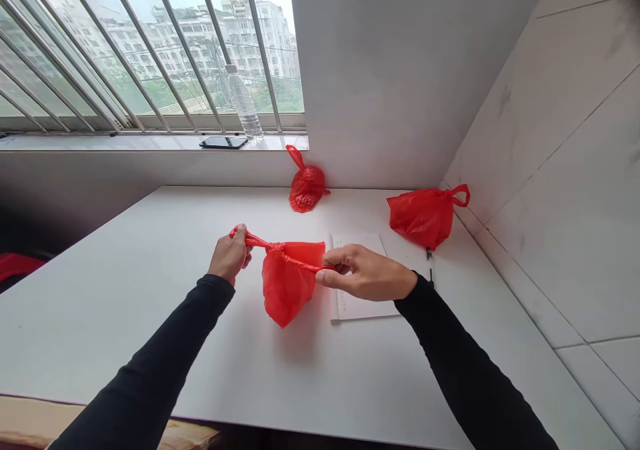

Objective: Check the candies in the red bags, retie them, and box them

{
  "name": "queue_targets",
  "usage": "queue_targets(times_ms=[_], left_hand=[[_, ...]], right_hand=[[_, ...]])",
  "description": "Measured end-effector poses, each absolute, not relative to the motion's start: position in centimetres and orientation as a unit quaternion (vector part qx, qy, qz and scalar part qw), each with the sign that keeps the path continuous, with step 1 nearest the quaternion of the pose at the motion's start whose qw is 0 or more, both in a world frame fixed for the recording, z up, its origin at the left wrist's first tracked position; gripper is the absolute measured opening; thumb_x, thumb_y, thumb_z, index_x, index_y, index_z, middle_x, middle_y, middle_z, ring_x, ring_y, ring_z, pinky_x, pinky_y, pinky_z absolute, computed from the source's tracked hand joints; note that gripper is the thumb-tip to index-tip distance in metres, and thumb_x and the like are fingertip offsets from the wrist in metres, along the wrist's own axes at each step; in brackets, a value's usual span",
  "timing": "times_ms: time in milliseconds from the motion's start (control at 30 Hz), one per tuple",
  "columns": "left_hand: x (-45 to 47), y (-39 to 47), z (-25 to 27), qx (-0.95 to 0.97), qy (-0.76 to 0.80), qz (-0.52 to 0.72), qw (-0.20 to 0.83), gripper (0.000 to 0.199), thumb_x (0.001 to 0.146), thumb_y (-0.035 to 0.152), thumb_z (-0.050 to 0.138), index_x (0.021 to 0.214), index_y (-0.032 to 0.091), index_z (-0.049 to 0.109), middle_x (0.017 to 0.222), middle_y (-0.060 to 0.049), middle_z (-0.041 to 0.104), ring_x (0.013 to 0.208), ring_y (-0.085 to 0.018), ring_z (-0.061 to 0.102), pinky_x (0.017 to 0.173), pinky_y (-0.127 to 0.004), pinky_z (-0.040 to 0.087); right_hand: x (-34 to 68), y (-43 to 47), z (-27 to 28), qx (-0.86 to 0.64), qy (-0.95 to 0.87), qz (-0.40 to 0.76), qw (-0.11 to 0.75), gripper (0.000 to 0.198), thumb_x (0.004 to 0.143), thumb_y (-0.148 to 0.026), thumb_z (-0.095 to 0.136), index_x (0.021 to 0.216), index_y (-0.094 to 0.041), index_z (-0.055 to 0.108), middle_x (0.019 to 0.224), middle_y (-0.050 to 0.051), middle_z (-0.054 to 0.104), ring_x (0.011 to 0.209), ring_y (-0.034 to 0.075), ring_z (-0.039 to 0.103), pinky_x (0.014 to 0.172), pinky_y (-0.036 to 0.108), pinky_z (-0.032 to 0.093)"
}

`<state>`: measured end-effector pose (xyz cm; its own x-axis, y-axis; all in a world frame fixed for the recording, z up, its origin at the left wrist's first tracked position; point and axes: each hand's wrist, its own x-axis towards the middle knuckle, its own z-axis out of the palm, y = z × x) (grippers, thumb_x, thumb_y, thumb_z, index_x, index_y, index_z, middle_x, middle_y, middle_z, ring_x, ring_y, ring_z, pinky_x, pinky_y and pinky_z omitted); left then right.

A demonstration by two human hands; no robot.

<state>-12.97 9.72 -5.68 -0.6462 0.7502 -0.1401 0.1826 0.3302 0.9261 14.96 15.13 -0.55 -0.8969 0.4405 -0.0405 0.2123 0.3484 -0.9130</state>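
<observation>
A red bag (287, 293) is stretched by its ends between two hands

On the table there is some writing: the white paper pad (367, 310) bears small dark marks in a short column near its left edge, but they are too small for me to read.

I count three bags, all red and of thin plastic. The first is in the hands, above the middle of the white table (150, 270), its body hanging down and its top gathered in a knot. The second bag (307, 190) sits at the back edge of the table, tied, with one loop standing up. The third bag (423, 217) lies at the right, close to the tiled wall (565, 223), with one loop also.

The person's left hand (230, 255) has its fingers closed on one twisted end of the first bag. The right hand (365, 273) pinches the other end narrowly between thumb and fingers; it hides a part of the pad. Both sleeves are black.

One dark pen (431, 267) is just beside the third bag, partly behind the right sleeve. On the window sill (125, 142) are one clear bottle (243, 103), with a white cap, and one dark phone (223, 143) lying flat, near each other.
</observation>
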Motion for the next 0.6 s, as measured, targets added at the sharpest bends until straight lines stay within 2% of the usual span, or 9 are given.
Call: queue_targets(times_ms=[133,267,333,467,533,600], left_hand=[[-14.0,9.7,-6.4,0.279,0.784,0.472,0.292,0.043,0.098,0.04,0.046,0.06,0.022,0.04,0.051,0.006,0.033,0.037,-0.009,0.034,0.039,-0.025,0.026],[-14.7,10.0,-7.4,0.261,0.803,0.444,0.301,0.046,0.101,0.044,0.047,0.063,0.021,0.039,0.05,0.009,0.034,0.037,-0.007,0.032,0.039,-0.023,0.026],[-15.1,10.0,-7.7,0.257,0.807,0.427,0.316,0.047,0.102,0.047,0.047,0.064,0.02,0.04,0.05,0.009,0.034,0.038,-0.007,0.032,0.04,-0.022,0.028],[-15.0,9.5,-7.1,0.27,0.795,0.381,0.388,0.05,0.099,0.052,0.04,0.058,0.023,0.039,0.046,0.008,0.029,0.037,-0.011,0.035,0.042,-0.026,0.036],[-14.2,9.1,-6.2,0.296,0.772,0.35,0.44,0.054,0.094,0.06,0.037,0.055,0.023,0.042,0.045,0.004,0.034,0.039,-0.014,0.041,0.045,-0.029,0.041],[-12.9,8.5,-5.3,0.332,0.749,0.318,0.477,0.057,0.088,0.068,0.042,0.057,0.021,0.052,0.053,-0.002,0.049,0.048,-0.018,0.051,0.049,-0.031,0.044]], right_hand=[[15.4,15.3,-0.7,-0.189,-0.836,0.512,0.057,0.034,0.095,-0.034,0.055,0.069,-0.02,0.039,0.071,-0.005,0.038,0.066,0.011,0.035,0.06,0.028,0.03],[15.1,14.9,-1.2,-0.155,-0.851,0.502,0.02,0.033,0.095,-0.03,0.054,0.068,-0.02,0.038,0.068,-0.005,0.036,0.062,0.01,0.032,0.058,0.027,0.029],[14.8,14.5,-1.5,-0.139,-0.853,0.502,0.005,0.034,0.095,-0.029,0.053,0.067,-0.02,0.037,0.065,-0.006,0.036,0.059,0.01,0.032,0.056,0.028,0.029],[14.1,13.7,-2.0,-0.113,-0.866,0.486,-0.034,0.038,0.096,-0.037,0.054,0.065,-0.02,0.039,0.062,-0.005,0.047,0.054,0.009,0.039,0.053,0.028,0.03],[13.9,13.5,-2.1,-0.107,-0.878,0.464,-0.046,0.039,0.096,-0.038,0.055,0.064,-0.02,0.041,0.063,-0.004,0.051,0.055,0.01,0.042,0.054,0.028,0.031],[13.9,13.3,-2.1,-0.108,-0.887,0.445,-0.056,0.038,0.095,-0.037,0.057,0.064,-0.02,0.044,0.064,-0.003,0.054,0.056,0.01,0.044,0.054,0.028,0.031]])
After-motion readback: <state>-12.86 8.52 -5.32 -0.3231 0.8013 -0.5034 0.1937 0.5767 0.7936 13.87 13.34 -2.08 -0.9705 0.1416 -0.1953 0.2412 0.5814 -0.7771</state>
